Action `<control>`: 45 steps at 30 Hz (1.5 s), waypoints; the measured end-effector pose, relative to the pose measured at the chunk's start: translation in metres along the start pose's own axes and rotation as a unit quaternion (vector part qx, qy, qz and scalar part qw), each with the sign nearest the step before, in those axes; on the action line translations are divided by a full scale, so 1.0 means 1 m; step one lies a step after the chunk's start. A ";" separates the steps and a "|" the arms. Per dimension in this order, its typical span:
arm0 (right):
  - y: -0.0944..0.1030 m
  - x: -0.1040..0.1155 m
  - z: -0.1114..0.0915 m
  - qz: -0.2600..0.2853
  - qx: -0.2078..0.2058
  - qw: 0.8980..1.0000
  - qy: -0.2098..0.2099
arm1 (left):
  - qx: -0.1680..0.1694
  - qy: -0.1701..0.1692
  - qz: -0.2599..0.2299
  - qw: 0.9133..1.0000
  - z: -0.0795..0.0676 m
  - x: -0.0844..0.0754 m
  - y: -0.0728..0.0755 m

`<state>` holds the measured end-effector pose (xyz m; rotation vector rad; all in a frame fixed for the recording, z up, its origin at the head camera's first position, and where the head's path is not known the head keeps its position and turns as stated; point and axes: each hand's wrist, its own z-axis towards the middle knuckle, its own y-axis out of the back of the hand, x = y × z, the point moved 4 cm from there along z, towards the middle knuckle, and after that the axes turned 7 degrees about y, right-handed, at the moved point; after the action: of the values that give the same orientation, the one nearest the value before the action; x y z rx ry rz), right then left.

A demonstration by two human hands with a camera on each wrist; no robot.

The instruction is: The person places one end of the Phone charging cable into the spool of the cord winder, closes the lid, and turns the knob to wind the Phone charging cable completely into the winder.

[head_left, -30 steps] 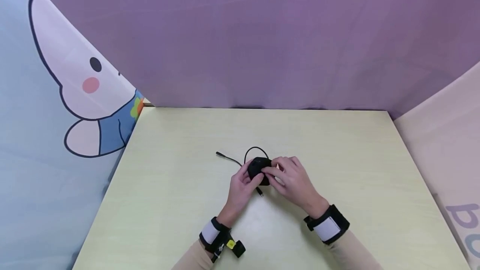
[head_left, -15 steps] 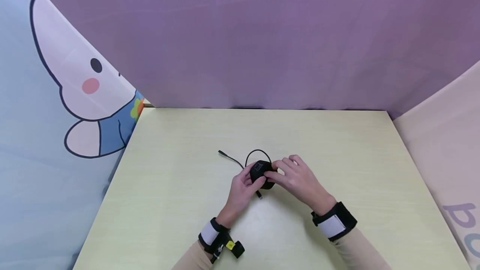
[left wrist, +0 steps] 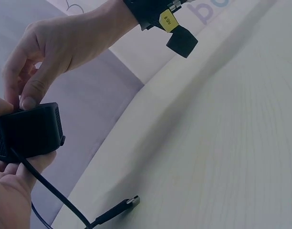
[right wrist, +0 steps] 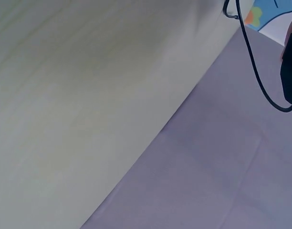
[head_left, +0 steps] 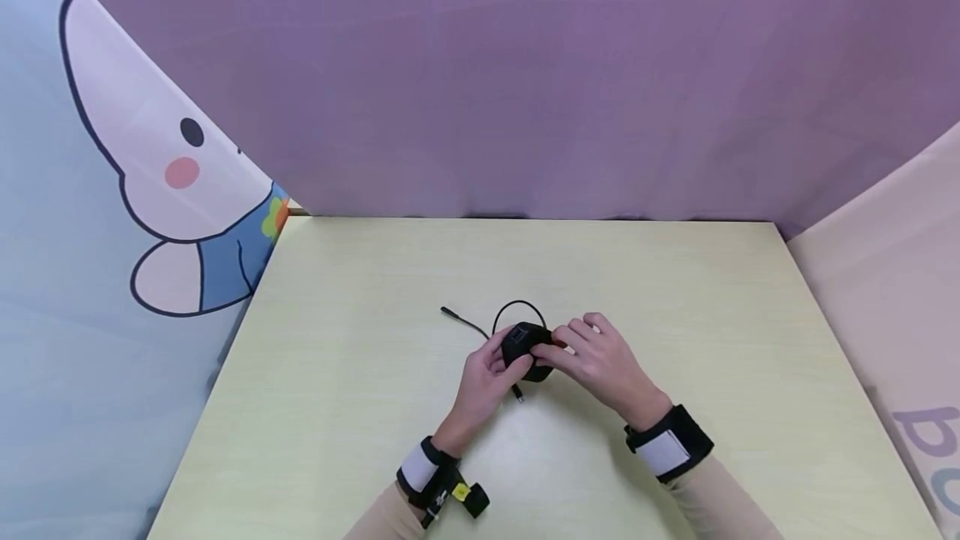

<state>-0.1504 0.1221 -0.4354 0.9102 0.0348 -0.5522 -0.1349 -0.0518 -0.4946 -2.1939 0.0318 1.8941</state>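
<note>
A small black boxy device (head_left: pixel 516 345) with fine ribbed sides is held just above the table. My left hand (head_left: pixel 482 383) grips it from the left, thumb on its near face. At its right edge, my right hand (head_left: pixel 600 367) pinches with thumb and curled fingers; what exactly lies between those fingertips is hidden. From the device (left wrist: pixel 31 131) runs a thin black cable (head_left: pixel 517 302), looping behind it. One metal-tipped plug (left wrist: pixel 119 210) hangs below the left hand, and another cable end (head_left: pixel 448 312) points to the far left. Only the device's edge (right wrist: pixel 291 71) enters the right wrist view.
The pale wooden table (head_left: pixel 360 373) reaches back to a purple cloth (head_left: pixel 525 90). A blue cartoon-print cloth (head_left: pixel 67 315) hangs at the left and a whitish one (head_left: pixel 892 273) at the right. Both wrists wear black straps; a small camera (head_left: pixel 476 500) juts from the left one.
Both hands and the device have shifted slightly right and toward me, cable included. The right wrist has swung a little outward, and its fingers have shifted along the device's right edge.
</note>
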 end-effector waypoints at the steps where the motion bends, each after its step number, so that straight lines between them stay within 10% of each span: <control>1: 0.000 0.000 0.000 0.002 -0.005 1.000 -0.002 | 0.000 0.000 0.001 1.000 0.000 0.000 0.000; 25: -0.009 0.012 0.010 -0.017 -0.111 0.990 -0.080 | -0.012 -0.037 -0.025 0.999 0.000 -0.003 0.006; 45: -0.013 0.022 0.019 0.003 -0.117 0.976 -0.182 | -0.031 -0.022 -0.063 0.997 0.000 -0.003 0.005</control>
<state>-0.1415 0.0914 -0.4387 0.5693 -0.2299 -0.6858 -0.1367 -0.0573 -0.4927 -2.1382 -0.1713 1.8972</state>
